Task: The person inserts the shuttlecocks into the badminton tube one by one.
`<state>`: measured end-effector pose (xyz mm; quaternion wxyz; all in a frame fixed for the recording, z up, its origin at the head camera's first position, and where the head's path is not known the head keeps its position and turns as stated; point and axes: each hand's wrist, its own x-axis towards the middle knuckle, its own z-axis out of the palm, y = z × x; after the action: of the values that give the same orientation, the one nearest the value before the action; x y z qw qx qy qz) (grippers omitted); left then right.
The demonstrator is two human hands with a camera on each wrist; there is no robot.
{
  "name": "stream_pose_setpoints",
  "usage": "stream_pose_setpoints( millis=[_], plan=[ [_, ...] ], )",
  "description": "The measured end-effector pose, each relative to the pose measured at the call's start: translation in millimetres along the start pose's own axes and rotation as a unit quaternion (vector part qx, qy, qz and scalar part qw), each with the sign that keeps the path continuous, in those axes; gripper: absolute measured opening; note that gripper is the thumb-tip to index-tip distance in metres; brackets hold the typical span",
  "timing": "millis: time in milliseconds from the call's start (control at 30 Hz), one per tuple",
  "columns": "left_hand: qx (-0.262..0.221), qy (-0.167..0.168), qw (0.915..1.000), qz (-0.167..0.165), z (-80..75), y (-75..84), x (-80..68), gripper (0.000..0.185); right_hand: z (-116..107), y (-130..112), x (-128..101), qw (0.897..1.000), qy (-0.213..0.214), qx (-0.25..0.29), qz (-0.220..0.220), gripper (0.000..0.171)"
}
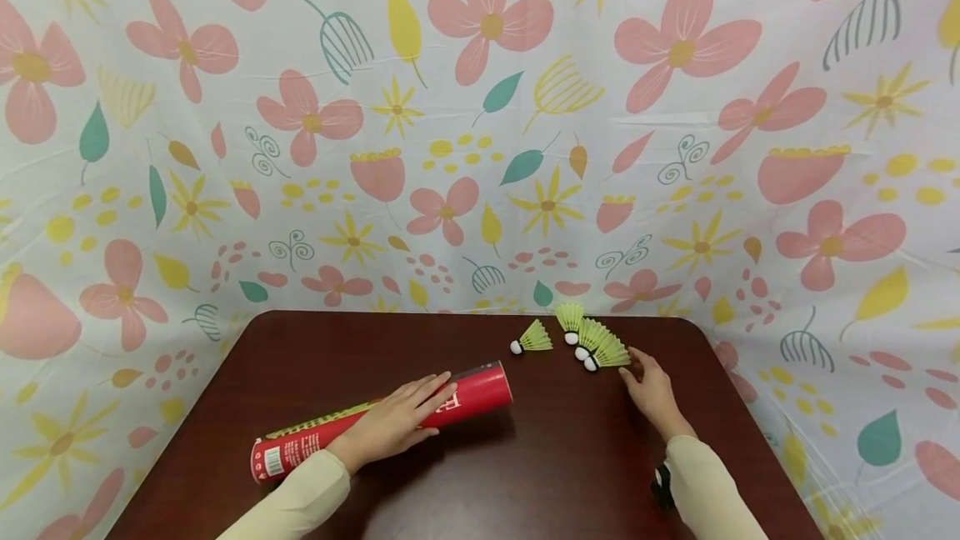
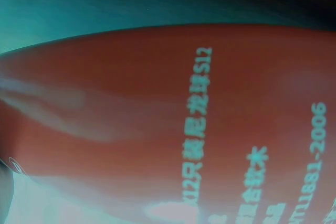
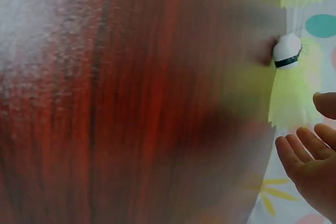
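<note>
In the head view the left hand lies straight-fingered on a red shuttlecock tube on the table, contents hidden from me; the left wrist view shows its lettering; the right wrist view has the right hand, fingers parted, empty, beside a shuttlecock.

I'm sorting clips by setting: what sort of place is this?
Probably an indoor tabletop filming corner: a dark, wood-look table in front of a wrinkled, flower-patterned cloth, with a red tube and yellow-green shuttlecocks on it.

Floral cloth behind brown table.
</note>
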<state>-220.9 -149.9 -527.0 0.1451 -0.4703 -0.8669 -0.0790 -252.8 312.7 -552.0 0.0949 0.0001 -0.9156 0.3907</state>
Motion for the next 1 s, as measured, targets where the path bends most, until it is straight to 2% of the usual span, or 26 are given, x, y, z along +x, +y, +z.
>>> stream_pose_setpoints(
  millis=[167, 433, 700, 1000],
  plan=[
    [0.001, -0.003, 1.0000, -0.001, -1.2, 0.4, 0.7, 0.092, 2.0, -0.6, -2.7, 1.000, 0.005, -0.007, 0.003, 0.045],
    [-0.007, -0.002, 1.0000, -0.001, -2.4, 0.2, 1.6, 0.093, 6.5, -4.3, -5.5, 0.998, 0.051, -0.027, 0.010, 0.018],
    [-0.005, -0.003, 1.0000, -0.004, -4.0, 0.9, 0.5, 0.091, 7.1, -4.9, -9.6, 0.998, 0.055, -0.021, 0.015, 0.014],
    [-0.013, 0.002, 0.9999, -0.004, -5.8, 3.4, -2.2, 0.091, 6.4, -5.1, -16.8, 0.995, 0.099, -0.020, -0.023, 0.009]
  ],
)
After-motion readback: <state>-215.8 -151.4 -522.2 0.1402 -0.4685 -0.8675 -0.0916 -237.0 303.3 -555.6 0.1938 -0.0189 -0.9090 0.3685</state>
